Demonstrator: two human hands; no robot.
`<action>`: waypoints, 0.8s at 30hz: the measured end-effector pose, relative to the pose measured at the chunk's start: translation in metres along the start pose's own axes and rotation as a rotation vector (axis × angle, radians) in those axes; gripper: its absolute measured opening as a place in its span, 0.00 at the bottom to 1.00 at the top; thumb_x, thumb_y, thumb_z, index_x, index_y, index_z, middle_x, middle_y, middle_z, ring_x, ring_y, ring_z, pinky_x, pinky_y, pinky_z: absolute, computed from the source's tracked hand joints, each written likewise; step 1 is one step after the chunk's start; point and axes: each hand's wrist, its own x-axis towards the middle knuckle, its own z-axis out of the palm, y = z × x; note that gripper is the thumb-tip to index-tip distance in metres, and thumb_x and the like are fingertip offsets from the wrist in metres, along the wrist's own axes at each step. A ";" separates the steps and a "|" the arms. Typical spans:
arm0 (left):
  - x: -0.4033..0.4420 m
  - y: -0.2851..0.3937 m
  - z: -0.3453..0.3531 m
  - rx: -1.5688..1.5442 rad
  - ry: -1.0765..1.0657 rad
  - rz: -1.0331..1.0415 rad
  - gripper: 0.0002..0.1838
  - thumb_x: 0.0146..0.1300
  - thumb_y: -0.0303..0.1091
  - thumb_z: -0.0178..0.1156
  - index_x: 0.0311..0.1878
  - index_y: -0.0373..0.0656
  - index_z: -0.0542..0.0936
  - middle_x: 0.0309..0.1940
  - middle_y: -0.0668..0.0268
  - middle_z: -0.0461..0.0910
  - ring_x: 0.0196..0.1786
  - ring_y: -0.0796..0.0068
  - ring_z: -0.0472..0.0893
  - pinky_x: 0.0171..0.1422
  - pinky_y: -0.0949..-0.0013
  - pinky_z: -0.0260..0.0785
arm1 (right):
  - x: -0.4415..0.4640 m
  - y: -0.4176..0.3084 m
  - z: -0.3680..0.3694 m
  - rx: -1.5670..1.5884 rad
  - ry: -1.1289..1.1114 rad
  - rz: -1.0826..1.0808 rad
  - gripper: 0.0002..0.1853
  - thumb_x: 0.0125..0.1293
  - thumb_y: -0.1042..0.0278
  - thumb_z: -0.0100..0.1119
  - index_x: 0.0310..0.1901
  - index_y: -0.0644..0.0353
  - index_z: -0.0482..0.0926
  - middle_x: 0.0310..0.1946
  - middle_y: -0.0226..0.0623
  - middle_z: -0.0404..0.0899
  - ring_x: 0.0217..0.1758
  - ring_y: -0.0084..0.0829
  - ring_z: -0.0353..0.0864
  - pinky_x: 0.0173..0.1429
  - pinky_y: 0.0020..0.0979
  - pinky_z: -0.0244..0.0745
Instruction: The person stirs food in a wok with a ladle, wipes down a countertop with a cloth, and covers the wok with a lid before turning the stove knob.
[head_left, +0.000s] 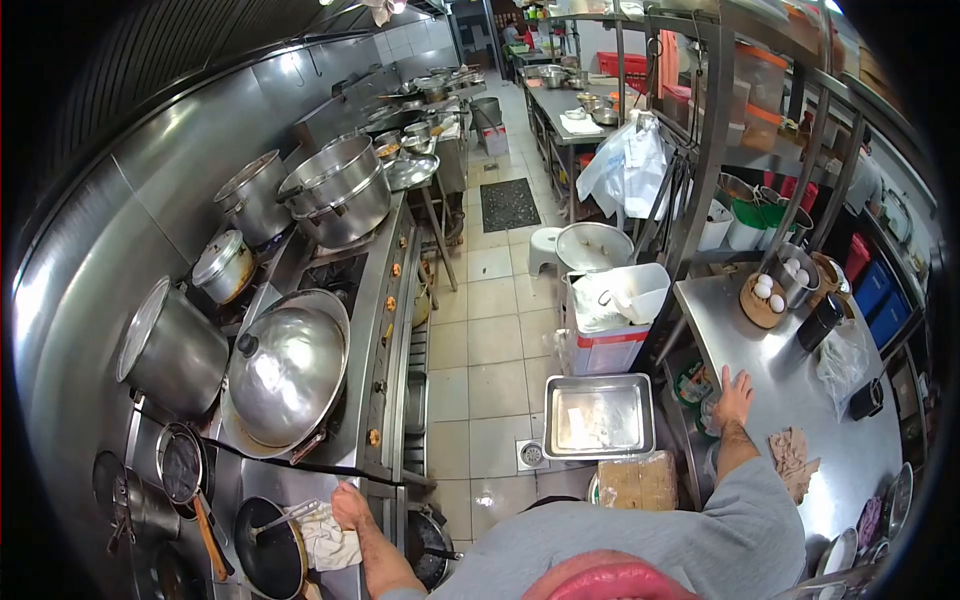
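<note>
At the lower left, my left hand (350, 506) is closed at the edge of a crumpled white cloth (328, 536) on the steel counter. A dark wok (270, 553) with a metal utensil in it lies just left of the cloth. My right hand (733, 400) rests with its fingers spread on the edge of the steel table (775, 400), holding nothing. A brown crumpled cloth (793, 462) lies on that table, to the right of my right forearm. Farther back on it are eggs in a round basket (762, 304) and a black bottle (820, 322).
A large domed lid (287, 375) covers a wok on the stove, with big pots behind. An empty metal tray (599, 416), a cardboard box (637, 482) and a white bin (612, 345) stand along the aisle. Other people are partly visible at the far back and far right.
</note>
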 end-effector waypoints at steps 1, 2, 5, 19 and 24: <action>0.001 0.004 0.000 0.020 0.002 0.011 0.23 0.65 0.47 0.47 0.26 0.39 0.82 0.28 0.54 0.82 0.31 0.50 0.81 0.34 0.51 0.72 | 0.002 -0.001 -0.001 -0.006 0.016 0.002 0.54 0.46 0.71 0.67 0.72 0.41 0.42 0.71 0.50 0.44 0.75 0.48 0.41 0.74 0.49 0.44; 0.002 0.005 0.001 0.018 0.002 0.010 0.23 0.65 0.47 0.47 0.26 0.39 0.82 0.28 0.54 0.82 0.31 0.50 0.81 0.34 0.51 0.72 | 0.003 -0.003 -0.004 -0.005 0.018 0.002 0.54 0.46 0.71 0.67 0.72 0.41 0.42 0.71 0.50 0.44 0.75 0.48 0.41 0.74 0.49 0.44; 0.002 0.002 0.003 0.016 0.000 0.030 0.24 0.66 0.47 0.47 0.26 0.39 0.82 0.28 0.53 0.82 0.31 0.50 0.81 0.34 0.50 0.71 | -0.001 -0.003 -0.011 0.007 0.000 0.003 0.54 0.46 0.71 0.68 0.72 0.42 0.43 0.71 0.50 0.44 0.75 0.48 0.41 0.74 0.49 0.44; 0.010 0.005 0.003 0.020 -0.002 -0.095 0.24 0.65 0.47 0.47 0.24 0.39 0.82 0.25 0.53 0.82 0.30 0.51 0.82 0.34 0.51 0.74 | -0.007 -0.011 -0.024 -0.030 -0.039 0.018 0.54 0.47 0.70 0.67 0.72 0.42 0.43 0.71 0.50 0.43 0.75 0.47 0.42 0.74 0.48 0.44; 0.007 0.008 -0.004 0.045 -0.003 -0.054 0.24 0.64 0.47 0.48 0.23 0.39 0.82 0.24 0.51 0.82 0.29 0.51 0.83 0.34 0.53 0.75 | 0.000 -0.005 -0.007 -0.045 -0.016 0.028 0.58 0.44 0.64 0.73 0.72 0.39 0.42 0.72 0.48 0.42 0.76 0.46 0.39 0.74 0.48 0.43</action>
